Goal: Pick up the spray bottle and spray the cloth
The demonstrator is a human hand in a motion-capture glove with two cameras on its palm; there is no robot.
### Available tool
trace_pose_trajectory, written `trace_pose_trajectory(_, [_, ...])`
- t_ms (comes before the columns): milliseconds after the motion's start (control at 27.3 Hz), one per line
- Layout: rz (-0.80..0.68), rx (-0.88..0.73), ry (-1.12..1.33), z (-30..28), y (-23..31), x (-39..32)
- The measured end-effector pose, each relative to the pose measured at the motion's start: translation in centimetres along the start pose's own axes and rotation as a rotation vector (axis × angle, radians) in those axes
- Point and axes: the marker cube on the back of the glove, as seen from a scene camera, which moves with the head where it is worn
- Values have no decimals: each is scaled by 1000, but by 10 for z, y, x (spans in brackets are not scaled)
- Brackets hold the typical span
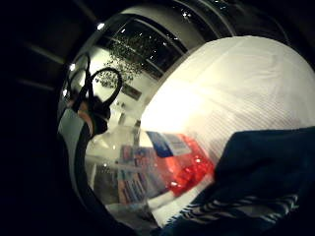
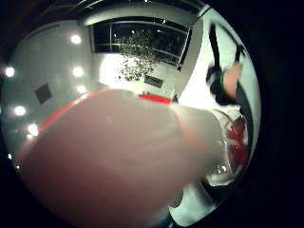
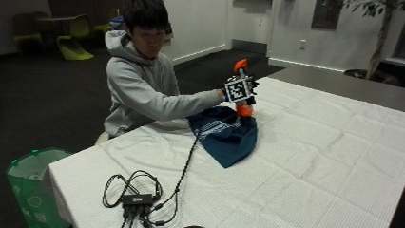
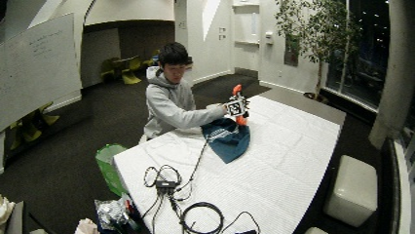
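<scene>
Orange is what jumps out: you've got one bottle (image 3: 241,85) up in your grip (image 3: 238,90), fingers curled round its middle, held upright over the near end of the cloth (image 3: 225,135). One cloth too, dark blue with some white stripes, crumpled on the white tabletop (image 3: 316,156). Your other hand is hidden behind the cloth and your sleeve, so can't tell what it's doing. Most of the bottle's body sits behind your glove, only the orange top and bottom poke out. From the palm you can see a label (image 1: 165,164) on the bottle, blue and red blocks, but the writing is unreadable. One black box (image 3: 136,199) with a tangle of cables lies near the tabletop's front edge, and one green bin (image 3: 32,185) stands beside it.
</scene>
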Motion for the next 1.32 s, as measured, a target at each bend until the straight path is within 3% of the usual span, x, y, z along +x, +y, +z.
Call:
trace_pose_trajectory(146, [-1, -54, 37, -2, 11, 4])
trace_pose_trajectory(768, [1, 96, 44, -24, 27, -4])
trace_pose_trajectory(1024, [2, -73, -22, -21, 57, -18])
trace_pose_trajectory(1207, [2, 102, 34, -24, 37, -12])
trace_pose_trajectory(1317, [-7, 70, 41, -24, 45, -13])
